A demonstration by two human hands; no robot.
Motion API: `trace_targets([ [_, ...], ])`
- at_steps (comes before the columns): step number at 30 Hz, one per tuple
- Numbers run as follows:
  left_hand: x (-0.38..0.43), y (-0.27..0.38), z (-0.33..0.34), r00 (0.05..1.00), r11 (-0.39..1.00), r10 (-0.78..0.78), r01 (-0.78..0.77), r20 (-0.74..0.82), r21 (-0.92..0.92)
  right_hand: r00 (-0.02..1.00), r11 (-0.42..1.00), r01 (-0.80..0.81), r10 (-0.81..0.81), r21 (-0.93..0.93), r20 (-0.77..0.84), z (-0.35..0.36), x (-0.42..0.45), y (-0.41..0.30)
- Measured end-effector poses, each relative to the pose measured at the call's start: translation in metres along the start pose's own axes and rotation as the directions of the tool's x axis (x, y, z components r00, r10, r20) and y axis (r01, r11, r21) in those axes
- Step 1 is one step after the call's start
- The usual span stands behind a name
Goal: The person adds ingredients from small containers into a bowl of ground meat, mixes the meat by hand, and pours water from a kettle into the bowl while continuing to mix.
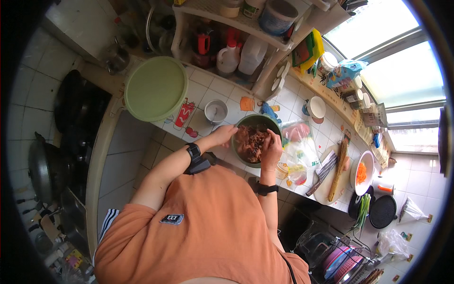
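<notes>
A round green bowl (236, 153) holding dark-sauced raw meat (252, 143) sits at the counter's front edge. My left hand (226, 135) grips its left rim, with the thumb on top. On the right side, my right hand (272, 151) reaches over the rim, its fingers bent down toward the meat. Those fingertips are partly hidden, so I cannot tell whether they hold anything. Behind the left hand stands a small metal bowl (216, 112) with something whitish inside. Just right of the green bowl lies a clear plastic bag (301, 149) next to a wrapped pinkish package (297, 131).
A large green lid or tray (156, 88) rests at left. On the right, a cleaver (324, 172) and a bundle of thin sticks (339, 170) lie on a round cutting board (326, 197). Past them is a white bowl (369, 167) of shredded carrot (361, 174). A shelf rack (232, 80) stands behind.
</notes>
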State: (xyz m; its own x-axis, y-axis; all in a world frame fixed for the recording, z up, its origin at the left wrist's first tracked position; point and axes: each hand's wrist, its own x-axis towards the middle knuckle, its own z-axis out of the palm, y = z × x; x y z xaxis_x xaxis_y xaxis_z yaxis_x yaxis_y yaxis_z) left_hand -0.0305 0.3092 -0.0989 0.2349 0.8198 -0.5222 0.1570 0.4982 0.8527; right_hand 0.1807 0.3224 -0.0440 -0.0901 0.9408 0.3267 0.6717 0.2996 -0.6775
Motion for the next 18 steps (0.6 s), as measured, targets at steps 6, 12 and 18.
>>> trace_targets([
  [6, 0.006, -0.003, 0.0, 1.0, 0.999, 0.023, -0.022, -0.006, 0.039, 0.941, 0.965, 0.253, -0.263, 0.072, 0.215, 0.012, -0.014, -0.001],
  [12, 0.004, 0.002, 0.0, 0.999, 0.998, 0.012, -0.014, 0.036, 0.067, 0.929, 0.977, 0.138, -0.186, 0.165, 0.32, -0.017, -0.032, -0.014],
  [18, 0.002, 0.006, -0.002, 1.0, 0.998, -0.009, 0.008, 0.021, 0.057, 0.956, 0.98, 0.2, -0.2, 0.024, 0.214, 0.007, -0.026, 0.004],
])
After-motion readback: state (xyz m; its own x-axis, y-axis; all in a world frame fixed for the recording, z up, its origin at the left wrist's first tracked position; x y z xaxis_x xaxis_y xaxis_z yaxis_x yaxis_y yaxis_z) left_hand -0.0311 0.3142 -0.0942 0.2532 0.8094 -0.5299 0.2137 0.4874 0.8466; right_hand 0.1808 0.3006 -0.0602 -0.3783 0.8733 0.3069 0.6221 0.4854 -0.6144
